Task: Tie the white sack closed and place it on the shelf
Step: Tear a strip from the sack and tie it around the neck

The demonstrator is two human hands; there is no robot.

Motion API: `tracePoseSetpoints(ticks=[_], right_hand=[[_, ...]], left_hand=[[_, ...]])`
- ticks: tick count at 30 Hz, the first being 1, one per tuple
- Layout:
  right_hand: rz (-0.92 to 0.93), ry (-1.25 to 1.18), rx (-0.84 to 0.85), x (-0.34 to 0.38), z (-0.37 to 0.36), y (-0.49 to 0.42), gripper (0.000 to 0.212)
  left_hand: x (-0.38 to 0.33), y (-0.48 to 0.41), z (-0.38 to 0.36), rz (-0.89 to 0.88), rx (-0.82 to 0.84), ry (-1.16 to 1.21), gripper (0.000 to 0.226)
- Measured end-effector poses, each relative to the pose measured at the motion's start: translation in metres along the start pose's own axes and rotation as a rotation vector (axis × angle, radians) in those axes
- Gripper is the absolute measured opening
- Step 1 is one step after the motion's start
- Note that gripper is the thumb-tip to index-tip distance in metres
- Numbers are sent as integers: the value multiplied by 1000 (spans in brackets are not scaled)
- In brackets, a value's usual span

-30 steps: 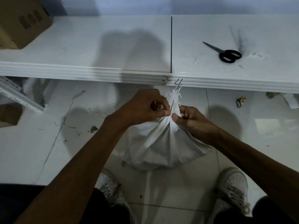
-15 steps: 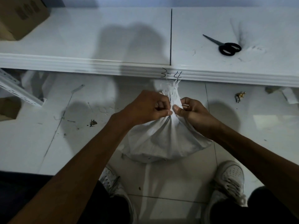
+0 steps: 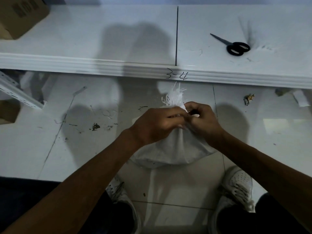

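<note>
A white sack (image 3: 173, 149) stands on the tiled floor between my feet, its mouth gathered into a neck with a frayed white tuft (image 3: 173, 97) sticking up. My left hand (image 3: 155, 125) is closed around the neck from the left. My right hand (image 3: 202, 120) pinches the same neck from the right, fingertips meeting the left hand's. Any tie or knot is hidden under my fingers. The white shelf (image 3: 101, 39) runs across the view just beyond the sack, with "3-4" written on its front edge.
Black scissors (image 3: 234, 46) lie on the shelf at right. A cardboard box (image 3: 18, 14) sits on the shelf's far left. A perforated white metal rail (image 3: 18, 93) leans under the shelf at left. Scraps and debris (image 3: 249, 98) litter the floor. My white shoes (image 3: 238, 186) flank the sack.
Both hands have stayed on the sack's neck while the right hand's fingers shifted over it toward the left hand. The view tilted slightly, so the sack and hands sit lower in frame.
</note>
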State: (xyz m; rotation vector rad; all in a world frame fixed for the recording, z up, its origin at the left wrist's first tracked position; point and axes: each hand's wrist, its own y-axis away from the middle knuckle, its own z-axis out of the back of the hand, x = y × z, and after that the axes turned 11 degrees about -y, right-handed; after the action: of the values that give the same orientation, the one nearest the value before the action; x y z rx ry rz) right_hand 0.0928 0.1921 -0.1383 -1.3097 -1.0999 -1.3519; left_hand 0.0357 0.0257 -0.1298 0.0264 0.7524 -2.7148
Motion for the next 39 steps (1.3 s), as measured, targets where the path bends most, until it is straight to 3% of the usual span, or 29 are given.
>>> tracePoseSetpoints(ticks=[2,6,9,11,15,21,26,30,33,39], right_hand=[[39,-14,30,-1,1,2,27],[86,24,33,-4,2,4,10],[102,92,15,-6,4,3,22],[100,122,4,-4,5,2,14],[75,215,-23,1,5,0,30],[96,411,-106,8,0,-3,6],[174,606,-33,13,13,-8,6],[252,701,35,20,21,-11,4],[335,864,110,23,22,-15,17],[392,1075,271,29,20,-14,13]], left_hand=[[4,1,-3,-94,25,-4,11],[2,-5,2,-103,59,-31,13],[-1,-4,1,-95,33,-69,13],[-3,3,-4,-62,51,-81,14],[-6,11,-13,34,115,-47,11],[-7,11,-20,28,161,25,18],[-8,14,-22,30,107,12,19],[-4,15,-27,125,77,60,17],[-4,12,-30,175,63,84,13],[-4,7,-30,325,-22,159,11]])
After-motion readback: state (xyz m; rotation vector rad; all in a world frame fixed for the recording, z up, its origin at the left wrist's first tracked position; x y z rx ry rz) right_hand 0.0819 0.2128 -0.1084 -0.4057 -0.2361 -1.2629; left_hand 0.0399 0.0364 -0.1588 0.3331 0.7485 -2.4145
